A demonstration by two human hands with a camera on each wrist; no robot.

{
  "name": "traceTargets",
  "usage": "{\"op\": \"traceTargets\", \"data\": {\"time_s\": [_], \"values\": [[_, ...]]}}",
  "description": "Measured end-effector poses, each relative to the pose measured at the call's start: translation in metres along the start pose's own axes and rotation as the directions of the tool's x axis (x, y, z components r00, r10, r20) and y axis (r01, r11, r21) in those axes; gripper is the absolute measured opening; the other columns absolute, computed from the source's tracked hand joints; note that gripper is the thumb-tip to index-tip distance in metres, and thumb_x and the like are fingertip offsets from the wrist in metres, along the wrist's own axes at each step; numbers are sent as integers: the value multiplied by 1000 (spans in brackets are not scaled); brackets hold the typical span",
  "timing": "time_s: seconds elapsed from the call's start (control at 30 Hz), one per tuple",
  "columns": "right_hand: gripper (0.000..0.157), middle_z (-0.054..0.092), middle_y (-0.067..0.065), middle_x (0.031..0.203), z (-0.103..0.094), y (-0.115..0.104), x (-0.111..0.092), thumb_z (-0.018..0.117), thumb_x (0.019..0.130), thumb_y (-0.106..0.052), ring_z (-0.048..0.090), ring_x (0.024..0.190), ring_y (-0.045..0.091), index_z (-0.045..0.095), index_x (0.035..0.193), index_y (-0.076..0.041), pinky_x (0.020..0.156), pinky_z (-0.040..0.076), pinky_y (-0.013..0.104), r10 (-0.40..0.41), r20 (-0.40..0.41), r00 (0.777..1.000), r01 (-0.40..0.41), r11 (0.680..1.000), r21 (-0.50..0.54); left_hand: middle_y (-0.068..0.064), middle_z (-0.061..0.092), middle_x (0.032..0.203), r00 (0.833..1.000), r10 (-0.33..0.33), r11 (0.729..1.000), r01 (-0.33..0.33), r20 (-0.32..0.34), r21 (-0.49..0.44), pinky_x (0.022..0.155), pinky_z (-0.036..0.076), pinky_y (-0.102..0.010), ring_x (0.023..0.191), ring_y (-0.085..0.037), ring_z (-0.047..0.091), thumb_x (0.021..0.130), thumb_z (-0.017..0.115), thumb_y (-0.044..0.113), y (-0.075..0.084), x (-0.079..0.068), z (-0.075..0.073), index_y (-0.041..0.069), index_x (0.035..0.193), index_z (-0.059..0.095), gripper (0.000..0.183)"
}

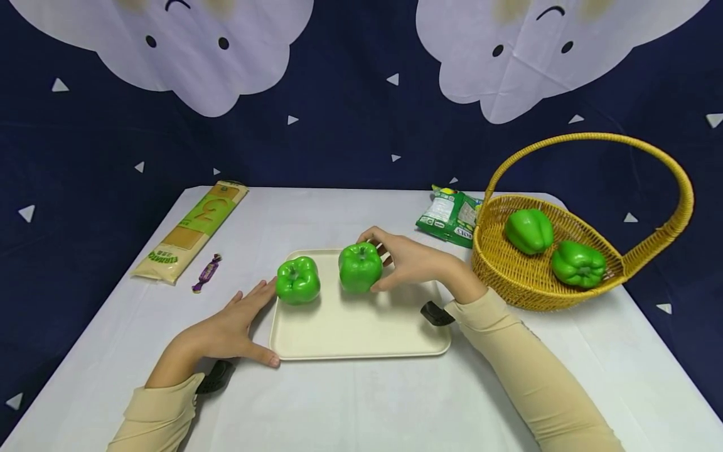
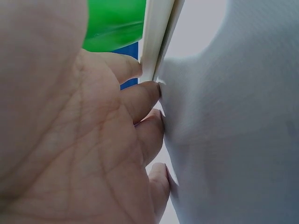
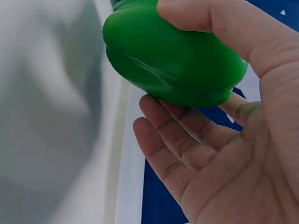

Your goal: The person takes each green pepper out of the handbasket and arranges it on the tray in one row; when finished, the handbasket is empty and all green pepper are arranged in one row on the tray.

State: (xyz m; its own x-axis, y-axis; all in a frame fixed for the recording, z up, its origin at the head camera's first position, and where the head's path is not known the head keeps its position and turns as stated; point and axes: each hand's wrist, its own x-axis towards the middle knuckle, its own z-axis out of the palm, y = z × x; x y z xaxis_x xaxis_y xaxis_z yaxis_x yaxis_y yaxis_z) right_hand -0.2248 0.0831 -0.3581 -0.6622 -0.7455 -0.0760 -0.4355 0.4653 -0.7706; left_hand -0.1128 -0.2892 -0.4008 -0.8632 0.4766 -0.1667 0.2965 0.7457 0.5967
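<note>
My right hand (image 1: 411, 258) grips a green bell pepper (image 1: 360, 269) over the cream tray (image 1: 361, 339). In the right wrist view the thumb lies on one side of this pepper (image 3: 173, 60) and fingers touch the other; whether its base meets the tray I cannot tell. A second bell pepper (image 1: 297, 280) sits at the tray's left side. Beside it, my left hand (image 1: 234, 325) rests with fingers spread along the tray's left edge, holding nothing. The left wrist view has the fingertips on the white cloth, near the tray rim (image 2: 156, 32).
A yellow wicker basket (image 1: 508, 285) with a tall handle stands at the right, two bell peppers (image 1: 529, 231) inside. Behind the tray lies a green snack bag (image 1: 449, 215). A noodle packet (image 1: 192, 232) and a purple wrapped candy (image 1: 206, 273) lie at the left.
</note>
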Motion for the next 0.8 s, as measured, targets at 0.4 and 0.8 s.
{"op": "traceTargets", "data": {"time_s": [0.4,0.8], "values": [[86,61,12,144,13,-4,9,95,82,-17,63,129,30,43,149,-8,106,61,34,5,43,999,-4,1000,-23,-23,16,179,1000,-5,1000,5,4,-9,128,2,-79,166,-51,9,62,99,60,0,1,0,8,173,16,148],[88,59,13,145,20,-7,15,97,78,-15,63,128,30,43,148,-8,106,60,32,-11,19,1000,12,999,-46,-23,15,180,1000,-10,1000,10,6,-14,128,1,-79,166,-50,9,63,98,61,0,0,-1,7,173,16,147]]}}
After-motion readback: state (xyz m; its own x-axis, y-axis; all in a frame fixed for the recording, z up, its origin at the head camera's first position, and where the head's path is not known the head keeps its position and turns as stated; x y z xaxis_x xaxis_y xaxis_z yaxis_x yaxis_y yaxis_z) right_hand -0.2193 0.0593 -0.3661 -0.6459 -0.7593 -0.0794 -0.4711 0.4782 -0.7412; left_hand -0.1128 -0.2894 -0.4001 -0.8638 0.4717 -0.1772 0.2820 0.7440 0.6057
